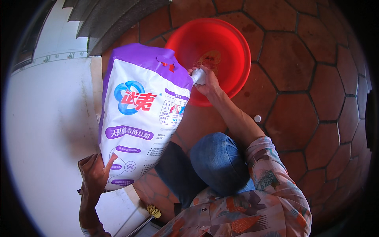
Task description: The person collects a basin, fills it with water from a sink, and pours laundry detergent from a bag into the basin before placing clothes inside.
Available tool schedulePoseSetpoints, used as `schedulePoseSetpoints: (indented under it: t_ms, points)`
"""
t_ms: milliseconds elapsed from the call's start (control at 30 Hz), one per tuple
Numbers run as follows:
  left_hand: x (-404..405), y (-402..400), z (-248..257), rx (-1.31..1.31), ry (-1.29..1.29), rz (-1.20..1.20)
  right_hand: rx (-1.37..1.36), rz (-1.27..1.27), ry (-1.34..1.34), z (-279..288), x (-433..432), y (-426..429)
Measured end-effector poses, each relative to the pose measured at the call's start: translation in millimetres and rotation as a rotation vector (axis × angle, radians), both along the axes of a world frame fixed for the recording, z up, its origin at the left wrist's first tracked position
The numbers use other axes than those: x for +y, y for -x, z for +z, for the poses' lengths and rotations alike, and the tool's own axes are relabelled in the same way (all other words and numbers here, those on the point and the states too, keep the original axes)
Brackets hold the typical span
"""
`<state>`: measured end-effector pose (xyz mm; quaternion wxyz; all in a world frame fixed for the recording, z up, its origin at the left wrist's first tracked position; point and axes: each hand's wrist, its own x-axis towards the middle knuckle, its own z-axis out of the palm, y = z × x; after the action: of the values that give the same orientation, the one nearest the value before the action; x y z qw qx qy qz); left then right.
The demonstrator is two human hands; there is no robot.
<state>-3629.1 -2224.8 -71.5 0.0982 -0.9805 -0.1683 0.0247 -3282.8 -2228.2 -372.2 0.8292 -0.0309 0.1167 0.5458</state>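
A large purple-and-white bag of laundry powder [139, 118] leans over, its purple top tilted toward a red plastic basin [245, 59]. My left hand [96, 171] grips the bag's lower left edge, thumb on its printed front. At the top right corner, a short white spout [194, 78] points at my right hand [209, 80]. That hand is cupped just past the spout and holds a heap of white powder [200, 76] above the basin's near side. Part of the basin is hidden by the bag and hand.
On the brown hexagonal floor tiles [290, 56] lies a small white round cap [257, 118]. Dark steps [115, 20] rise at the upper left, beside a white wall [50, 118]. A yellowish mop-like head [154, 211] is near my denim-covered knee [217, 163].
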Motion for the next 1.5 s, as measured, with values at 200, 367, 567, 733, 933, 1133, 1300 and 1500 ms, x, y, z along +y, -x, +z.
schedulePoseSetpoints:
  t_ms: [200,367,567,733,933,1133,1300,1500]
  points:
    - [-0.4,-2.6,3.1,-0.003,0.016,0.003,0.028,-0.028,0.071,-5.7,4.6,0.0]
    - [1.8,8.2,-5.1,-0.043,0.012,0.071,-0.053,-0.038,0.138,-10.9,1.5,0.7]
    - [4.2,12.6,-9.9,-0.060,0.012,0.104,-0.025,-0.028,0.118,-12.6,0.0,1.4]
    - [5.7,31.1,-17.0,-0.122,-0.044,0.029,0.022,-0.018,-0.073,-4.9,-1.2,6.5]
    - [5.6,27.2,-20.8,-0.146,-0.119,0.041,0.088,-0.005,0.041,-30.3,-12.5,18.3]
    - [15.7,49.4,-34.0,-0.280,-0.216,0.012,0.073,0.021,0.094,-14.5,-15.8,15.2]
    - [25.9,61.3,-48.4,-0.450,-0.359,-0.012,0.026,0.047,0.064,-8.1,-13.4,1.6]
    - [16.0,57.7,-52.1,-0.490,-0.393,-0.001,0.084,0.066,0.126,-22.5,-20.5,19.4]
